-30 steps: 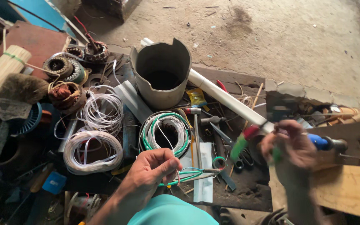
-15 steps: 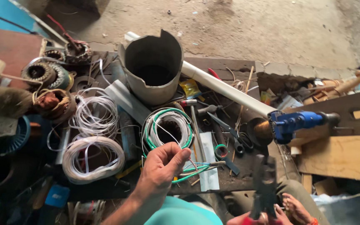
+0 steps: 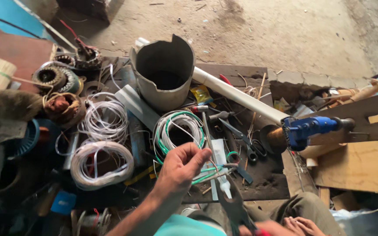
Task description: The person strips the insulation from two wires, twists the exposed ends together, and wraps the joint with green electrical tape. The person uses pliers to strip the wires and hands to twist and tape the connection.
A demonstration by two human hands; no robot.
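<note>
My left hand (image 3: 182, 168) is at the middle of the view, fingers pinched on thin green and white wires (image 3: 206, 174) that run off to the right. They lie just below a green and white wire coil (image 3: 180, 131). My right hand (image 3: 292, 226) sits at the bottom edge and grips the red handles of dark pliers (image 3: 232, 205). The pliers point up, with their jaws right by the pinched wires. Whether the jaws touch the wires I cannot tell.
A grey cut-open bucket (image 3: 165, 74) stands behind the coil, with a white pipe (image 3: 237, 94) running right to a blue drill (image 3: 307, 126). White wire coils (image 3: 103, 164), motor stators (image 3: 51, 78), scissors (image 3: 246, 142) and wooden planks (image 3: 359, 161) lie around.
My right hand dropped from beside the blue drill to the bottom edge, bringing the pliers under the wires. My left hand lifted slightly and pinched the wires.
</note>
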